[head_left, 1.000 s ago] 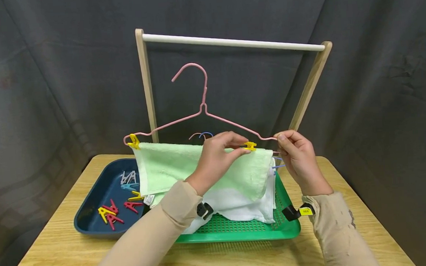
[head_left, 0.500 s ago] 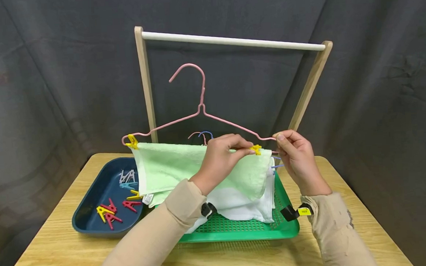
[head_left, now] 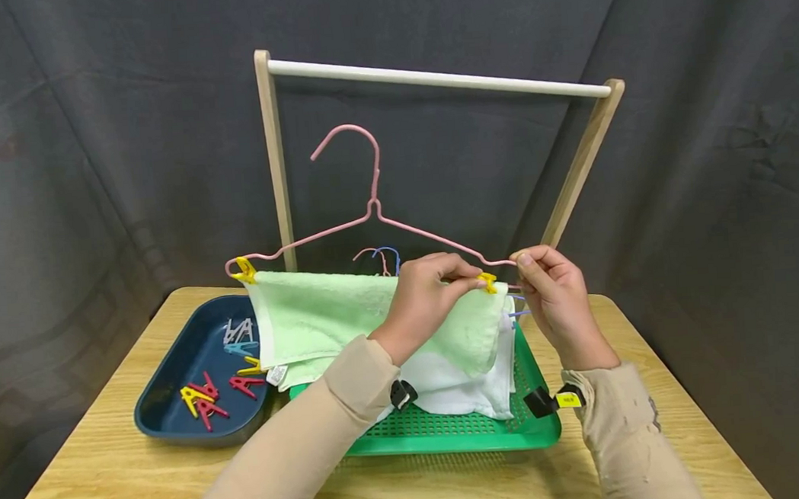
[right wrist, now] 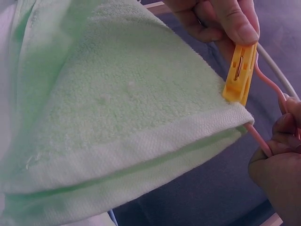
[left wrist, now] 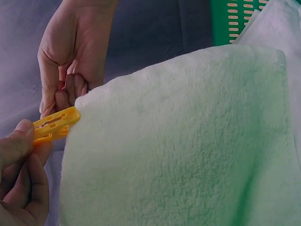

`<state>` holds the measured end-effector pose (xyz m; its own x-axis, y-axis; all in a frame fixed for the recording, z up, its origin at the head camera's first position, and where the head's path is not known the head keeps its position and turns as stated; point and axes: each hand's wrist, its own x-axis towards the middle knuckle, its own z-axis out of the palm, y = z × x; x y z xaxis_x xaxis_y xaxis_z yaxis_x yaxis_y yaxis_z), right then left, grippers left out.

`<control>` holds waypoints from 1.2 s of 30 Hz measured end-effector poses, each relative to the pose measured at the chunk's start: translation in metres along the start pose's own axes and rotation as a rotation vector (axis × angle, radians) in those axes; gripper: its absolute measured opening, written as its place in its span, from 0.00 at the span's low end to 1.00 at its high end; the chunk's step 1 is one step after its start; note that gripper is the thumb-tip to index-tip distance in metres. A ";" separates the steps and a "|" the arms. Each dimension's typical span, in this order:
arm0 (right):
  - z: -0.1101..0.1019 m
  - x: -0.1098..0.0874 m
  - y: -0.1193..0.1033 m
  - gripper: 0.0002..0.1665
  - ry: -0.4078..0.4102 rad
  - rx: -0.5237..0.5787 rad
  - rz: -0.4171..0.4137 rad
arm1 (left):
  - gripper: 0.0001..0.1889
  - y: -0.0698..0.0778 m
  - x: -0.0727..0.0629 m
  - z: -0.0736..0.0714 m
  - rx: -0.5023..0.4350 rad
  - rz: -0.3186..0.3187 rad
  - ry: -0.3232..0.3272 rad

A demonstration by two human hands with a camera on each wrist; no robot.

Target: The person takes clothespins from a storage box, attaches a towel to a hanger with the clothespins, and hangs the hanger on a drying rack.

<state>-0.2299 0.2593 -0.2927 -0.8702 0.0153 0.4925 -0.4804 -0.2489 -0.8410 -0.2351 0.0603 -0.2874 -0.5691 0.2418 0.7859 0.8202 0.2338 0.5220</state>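
A pale green towel (head_left: 334, 307) hangs folded over the lower bar of a pink wire hanger (head_left: 433, 238). One yellow clothespin (head_left: 243, 270) sits at the towel's left top corner. Near the right top corner my left hand (head_left: 424, 297) pinches a second yellow clothespin (head_left: 488, 282) between thumb and fingers. In the right wrist view this clothespin (right wrist: 240, 73) is at the towel's edge, close to the corner. My right hand (head_left: 559, 301) grips the hanger's right end, just beyond the towel. Its curled fingers show around the pink wire in the right wrist view.
A dark blue tray (head_left: 157, 386) at left holds several clothespins. Under the towel stands a green perforated basket (head_left: 452, 439) with white cloth (head_left: 435, 381); more hangers (head_left: 386, 250) are behind. A wooden rack with a white rail (head_left: 437, 79) rises at the back.
My left hand and its clothespin have moved right along the towel's top edge, closer to the corner. The hanger has shifted slightly left, and its hook sits a little lower.
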 end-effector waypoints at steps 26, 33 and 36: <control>0.003 -0.001 0.004 0.11 -0.043 0.135 -0.074 | 0.06 0.004 0.010 0.005 0.004 -0.054 -0.069; 0.003 -0.002 0.009 0.12 -0.028 0.139 -0.060 | 0.08 0.008 0.011 0.005 -0.037 -0.161 -0.098; 0.004 -0.003 0.010 0.11 -0.016 0.140 -0.051 | 0.09 0.007 0.010 0.006 -0.040 -0.223 -0.104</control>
<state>-0.2316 0.2530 -0.3023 -0.8425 0.0161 0.5385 -0.5032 -0.3804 -0.7759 -0.2354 0.0699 -0.2775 -0.7378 0.2841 0.6124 0.6738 0.2556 0.6933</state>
